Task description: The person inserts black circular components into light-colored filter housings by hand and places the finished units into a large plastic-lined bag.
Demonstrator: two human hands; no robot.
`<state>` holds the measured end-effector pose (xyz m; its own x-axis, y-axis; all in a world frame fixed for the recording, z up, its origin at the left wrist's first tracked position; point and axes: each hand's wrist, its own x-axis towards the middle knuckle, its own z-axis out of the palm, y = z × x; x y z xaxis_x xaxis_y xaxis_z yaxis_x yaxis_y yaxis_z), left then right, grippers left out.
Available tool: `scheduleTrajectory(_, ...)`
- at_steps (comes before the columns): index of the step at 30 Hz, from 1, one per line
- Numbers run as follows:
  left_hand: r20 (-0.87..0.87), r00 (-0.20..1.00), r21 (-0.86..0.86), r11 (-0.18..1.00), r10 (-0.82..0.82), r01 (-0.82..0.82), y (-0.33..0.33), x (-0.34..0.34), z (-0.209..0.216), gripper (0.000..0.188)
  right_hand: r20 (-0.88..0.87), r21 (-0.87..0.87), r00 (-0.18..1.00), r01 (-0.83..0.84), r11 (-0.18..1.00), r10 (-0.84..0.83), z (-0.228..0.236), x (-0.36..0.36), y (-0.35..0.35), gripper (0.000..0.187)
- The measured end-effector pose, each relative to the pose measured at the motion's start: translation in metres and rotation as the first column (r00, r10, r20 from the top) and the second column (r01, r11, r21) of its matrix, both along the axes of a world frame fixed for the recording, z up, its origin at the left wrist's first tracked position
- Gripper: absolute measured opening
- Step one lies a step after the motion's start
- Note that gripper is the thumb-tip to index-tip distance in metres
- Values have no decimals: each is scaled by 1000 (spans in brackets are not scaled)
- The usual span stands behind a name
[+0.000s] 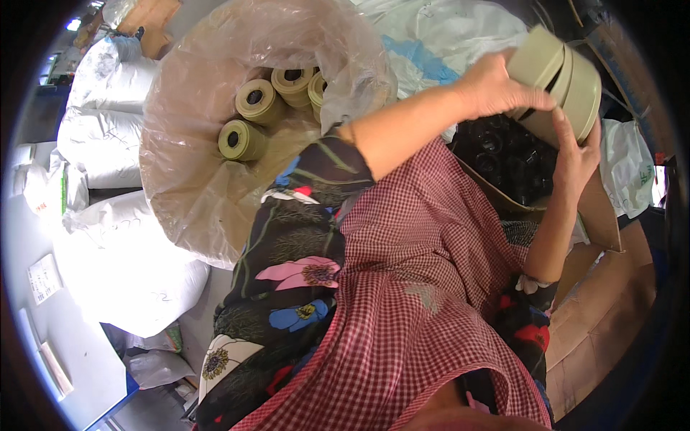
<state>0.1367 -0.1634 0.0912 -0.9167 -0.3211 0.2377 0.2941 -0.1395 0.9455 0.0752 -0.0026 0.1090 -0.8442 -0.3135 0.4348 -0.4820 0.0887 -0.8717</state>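
Observation:
At the upper right, my left hand and my right hand are closed around beige round plastic parts. One beige cup-like part is on the left hand's side. Against it, tilted, lies a second beige part, with the right hand's fingers on its lower edge. A dark gap shows between the two; I cannot tell whether they are joined. Under the hands, a cardboard box holds many small black round parts. My fingers hide some of the beige parts' near side.
A large clear plastic bag stands open at left, with several beige round parts with dark centres inside. White sacks are stacked farther left, by a pale table. Cardboard and a white bag are at right.

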Motion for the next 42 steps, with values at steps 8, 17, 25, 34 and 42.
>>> scheduleTrajectory(8, -71, 995, 330, 943, 67, -40, -144, 118, 36, 65, -816, 66, 544, -252, 966, 197, 57, 77, -147, 49)
scheduleTrajectory(17, 40, 956, 930, 340, 292, -142, -250, 283, -154, 79, -462, 486, 499, -549, 680, 733, -45, 145, -191, 43)
scheduleTrajectory(25, 559, 626, 761, -39, 544, -647, -240, 350, -353, 73, -232, 567, 520, -614, 549, 822, -55, 166, -211, 23)
scheduleTrajectory(34, 379, 757, 922, -153, 532, -355, -270, 357, -456, 51, -141, 637, 465, -633, 439, 874, -61, 186, -244, 31)
scheduleTrajectory(42, 595, 592, 804, -394, 544, -445, -236, 404, -457, 51, -67, 703, 461, -607, 370, 885, -62, 204, -263, 32)
